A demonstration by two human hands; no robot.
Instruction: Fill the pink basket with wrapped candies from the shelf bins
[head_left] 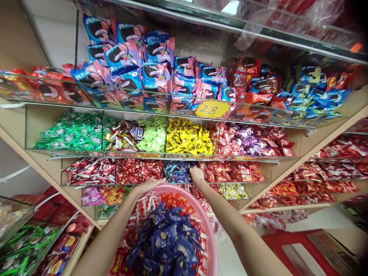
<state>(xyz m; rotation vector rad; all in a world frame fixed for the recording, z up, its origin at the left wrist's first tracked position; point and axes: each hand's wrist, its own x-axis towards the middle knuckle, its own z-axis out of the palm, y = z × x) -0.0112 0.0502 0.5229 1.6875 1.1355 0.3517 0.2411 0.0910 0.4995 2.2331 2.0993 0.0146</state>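
A pink basin (212,234) stands below me, holding many dark-blue wrapped candies (169,234) on top of red and white ones. My left hand (151,185) lies along the basin's far rim near the shelf edge, its fingers stretched out. Across from it, my right hand (197,174) reaches into the shelf compartment of dark-blue candies (176,171), at that compartment's right side. Its fingers are curled closed, and whatever is in them is hidden. Red candies (140,170) fill the compartment to the left, and more red packs (220,171) lie to the right.
Glass-fronted shelves (138,154) rise ahead with green, yellow and purple candies. Blue-and-pink cookie packs (123,57) fill the upper shelf, above a yellow price tag (213,109). A red box (299,249) sits on the floor at right. Another candy bin (25,245) stands at lower left.
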